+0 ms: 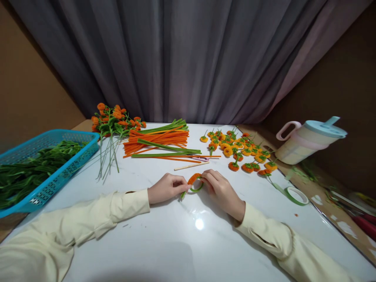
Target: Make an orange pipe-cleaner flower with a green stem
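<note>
Between my two hands is a ring of fuzzy pipe cleaner (194, 179), orange along its top and green along its lower curve, with a short green end sticking out at lower left. My left hand (169, 188) pinches its left side between thumb and fingers. On the opposite side, the fingers of my right hand (219, 188) are closed on the ring's right edge. Just beyond them a thin wooden stick (191, 166) lies on the white table (164, 239). Behind it are piles of loose orange pipe cleaners (158, 140) and green pipe cleaners (169, 127).
Finished orange flowers (113, 115) on long stems lie at back left. Several yellow and orange flower heads (232, 145) spread at back right. A blue basket (58, 172) of green leaves stands left. Green tape (296, 196) and a lidded cup (308, 141) are right.
</note>
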Motion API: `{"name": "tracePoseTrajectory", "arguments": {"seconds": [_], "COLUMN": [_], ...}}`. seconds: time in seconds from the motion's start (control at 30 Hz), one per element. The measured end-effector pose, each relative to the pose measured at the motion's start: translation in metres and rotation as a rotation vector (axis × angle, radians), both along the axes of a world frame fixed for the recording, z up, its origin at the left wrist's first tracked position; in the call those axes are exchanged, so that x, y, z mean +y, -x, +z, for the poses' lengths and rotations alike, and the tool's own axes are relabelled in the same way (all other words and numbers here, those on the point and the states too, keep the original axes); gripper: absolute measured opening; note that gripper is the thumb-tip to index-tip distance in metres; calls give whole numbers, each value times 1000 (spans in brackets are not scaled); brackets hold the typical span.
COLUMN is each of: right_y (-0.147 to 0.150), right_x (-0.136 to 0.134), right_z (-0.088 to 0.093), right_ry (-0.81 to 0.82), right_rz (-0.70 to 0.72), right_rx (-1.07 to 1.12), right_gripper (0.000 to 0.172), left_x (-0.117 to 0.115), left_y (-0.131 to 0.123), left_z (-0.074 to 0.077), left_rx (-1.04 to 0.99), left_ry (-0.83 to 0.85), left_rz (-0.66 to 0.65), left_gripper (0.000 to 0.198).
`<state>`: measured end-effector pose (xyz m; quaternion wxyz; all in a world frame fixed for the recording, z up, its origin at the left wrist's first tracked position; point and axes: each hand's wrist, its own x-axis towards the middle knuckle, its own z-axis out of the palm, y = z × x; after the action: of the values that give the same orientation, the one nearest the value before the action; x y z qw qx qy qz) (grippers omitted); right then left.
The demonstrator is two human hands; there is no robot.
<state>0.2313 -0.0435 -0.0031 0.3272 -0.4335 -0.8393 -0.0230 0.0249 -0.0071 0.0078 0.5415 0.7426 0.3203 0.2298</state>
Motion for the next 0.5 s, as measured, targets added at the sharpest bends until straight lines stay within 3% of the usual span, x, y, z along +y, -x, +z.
{"name": "tracePoseTrajectory", "arguments": {"seconds": [0.37, 0.5], "right_y": [-22, -23], "right_x": [13, 14], "right_z": [0, 8], "right_ry": [-124, -7], "right_rz": [-84, -29], "right_rx": [-119, -6], "right_gripper": [33, 27], "left_x": [2, 4], "left_y": [1, 2], "left_z": [3, 0], "left_rx": [-73, -98], "left_ry": [147, 148], "left_rz": [-20, -8], "left_gripper": [36, 38]}}
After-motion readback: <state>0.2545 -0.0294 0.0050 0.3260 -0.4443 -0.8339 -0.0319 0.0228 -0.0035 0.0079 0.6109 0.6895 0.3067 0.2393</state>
